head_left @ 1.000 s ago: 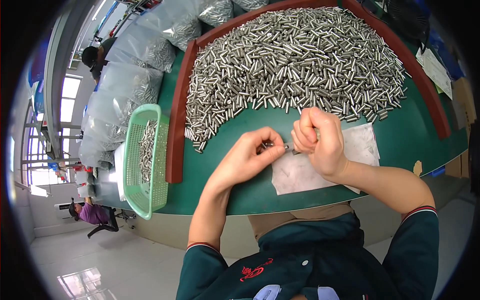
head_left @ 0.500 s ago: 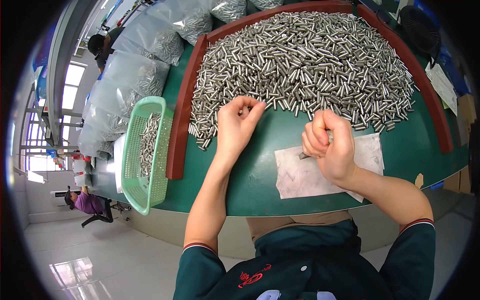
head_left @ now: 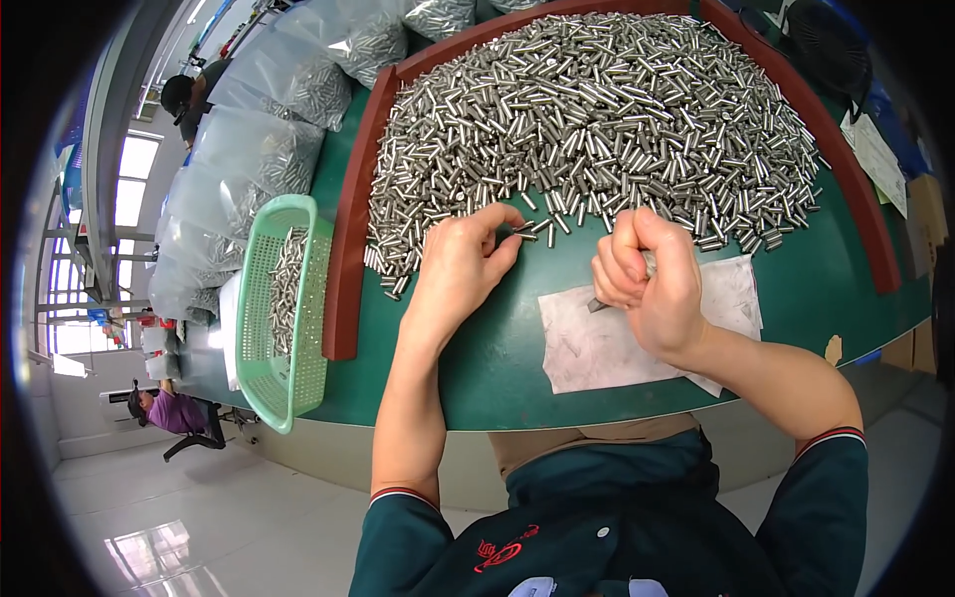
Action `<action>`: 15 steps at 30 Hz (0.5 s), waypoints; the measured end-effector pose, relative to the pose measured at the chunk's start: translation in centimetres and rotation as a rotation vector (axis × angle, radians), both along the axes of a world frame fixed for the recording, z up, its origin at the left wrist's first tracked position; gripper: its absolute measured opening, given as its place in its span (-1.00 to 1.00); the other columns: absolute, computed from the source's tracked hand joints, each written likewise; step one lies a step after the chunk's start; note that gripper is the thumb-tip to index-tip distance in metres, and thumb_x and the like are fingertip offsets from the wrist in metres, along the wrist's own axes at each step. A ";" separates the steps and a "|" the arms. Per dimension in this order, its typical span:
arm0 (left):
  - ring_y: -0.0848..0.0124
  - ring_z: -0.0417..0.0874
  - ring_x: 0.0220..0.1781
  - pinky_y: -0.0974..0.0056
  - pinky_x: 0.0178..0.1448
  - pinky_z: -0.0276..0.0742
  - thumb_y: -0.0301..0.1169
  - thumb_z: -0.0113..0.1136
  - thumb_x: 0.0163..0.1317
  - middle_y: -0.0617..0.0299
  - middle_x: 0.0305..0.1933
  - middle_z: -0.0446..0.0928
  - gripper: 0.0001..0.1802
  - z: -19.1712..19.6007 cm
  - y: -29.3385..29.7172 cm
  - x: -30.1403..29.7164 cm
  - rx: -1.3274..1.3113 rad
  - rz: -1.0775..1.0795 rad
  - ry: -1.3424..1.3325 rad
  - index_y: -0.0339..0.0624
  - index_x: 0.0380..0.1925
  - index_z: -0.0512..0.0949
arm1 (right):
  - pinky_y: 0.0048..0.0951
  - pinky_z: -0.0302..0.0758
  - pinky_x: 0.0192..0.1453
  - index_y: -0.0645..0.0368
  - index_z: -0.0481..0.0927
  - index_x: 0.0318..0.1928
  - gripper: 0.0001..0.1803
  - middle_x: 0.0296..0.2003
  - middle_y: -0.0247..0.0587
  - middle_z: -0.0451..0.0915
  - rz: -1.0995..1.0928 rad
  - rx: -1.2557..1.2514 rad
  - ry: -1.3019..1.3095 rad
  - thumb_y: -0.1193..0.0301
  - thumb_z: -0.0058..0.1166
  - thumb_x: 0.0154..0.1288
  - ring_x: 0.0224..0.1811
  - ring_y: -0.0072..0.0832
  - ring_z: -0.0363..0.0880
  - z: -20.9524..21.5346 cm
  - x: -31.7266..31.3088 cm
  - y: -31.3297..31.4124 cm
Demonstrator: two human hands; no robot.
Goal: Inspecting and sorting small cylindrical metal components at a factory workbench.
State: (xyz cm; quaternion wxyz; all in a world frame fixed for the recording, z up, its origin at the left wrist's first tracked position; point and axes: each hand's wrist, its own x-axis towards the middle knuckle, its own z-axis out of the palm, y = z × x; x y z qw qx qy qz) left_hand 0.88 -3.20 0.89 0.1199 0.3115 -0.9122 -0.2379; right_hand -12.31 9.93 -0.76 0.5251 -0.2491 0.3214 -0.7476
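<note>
Head view shows my left hand (head_left: pixel 460 267) at the near edge of the big pile of small metal pins (head_left: pixel 597 119), with thumb and forefinger pinching one pin (head_left: pixel 525 235) that lies just at the border of the heap. My right hand (head_left: pixel 649 284) is closed in a fist over the white paper sheet (head_left: pixel 597 343) and grips a few pins; one grey tip (head_left: pixel 595 304) comes out below the fingers and points to the paper. How many pins are inside the fist, I cannot tell.

To do this step well, I think I should lift only the one pin and not drag its neighbours onto the green tabletop (head_left: pixel 497 368), because they lie loose and roll easily. I should keep the right fist firm so nothing slips out, and bring the new pin parallel to the others before I pass it. A green basket (head_left: pixel 284 298) with more pins stands at my left, beyond the red-brown rim (head_left: pixel 348 259).
</note>
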 end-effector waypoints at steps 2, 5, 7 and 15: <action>0.52 0.13 -0.75 0.35 -0.62 0.12 -0.53 0.14 -0.08 0.30 -0.80 0.11 -0.83 -0.1 0.0 -0.1 0.000 -0.028 0.002 -0.22 -0.40 0.52 | -0.60 -0.07 -0.69 0.11 0.06 -0.72 -0.66 -0.81 -0.44 0.03 -0.006 -0.006 -0.023 0.39 -0.43 0.21 -0.78 -0.68 -0.09 0.0 -0.1 0.1; 0.50 0.19 -0.77 0.34 -0.62 0.15 -0.53 0.11 -0.08 0.27 -0.81 0.16 -0.82 -0.8 -0.2 -0.2 -0.074 -0.033 0.003 -0.20 -0.38 0.52 | -0.60 -0.07 -0.70 0.11 0.07 -0.72 -0.65 -0.81 -0.44 0.03 0.011 0.003 -0.036 0.38 -0.43 0.22 -0.78 -0.69 -0.09 0.1 0.0 -0.1; 0.46 0.24 -0.78 0.32 -0.62 0.18 -0.51 0.11 -0.07 0.25 -0.82 0.20 -0.82 -1.3 -0.2 -0.3 -0.155 -0.029 0.068 -0.19 -0.37 0.52 | -0.60 -0.07 -0.70 0.10 0.07 -0.72 -0.65 -0.81 -0.44 0.03 0.012 0.003 -0.031 0.38 -0.43 0.23 -0.79 -0.69 -0.09 0.2 0.1 -0.1; 0.34 0.33 -0.77 0.26 -0.60 0.24 -0.51 0.09 -0.09 0.20 -0.81 0.27 -0.83 -1.2 0.0 0.7 -0.248 0.038 0.007 -0.16 -0.40 0.51 | -0.61 -0.07 -0.71 0.10 0.06 -0.72 -0.65 -0.82 -0.45 0.03 0.016 0.013 -0.051 0.38 -0.43 0.23 -0.79 -0.70 -0.09 0.2 -0.2 -0.1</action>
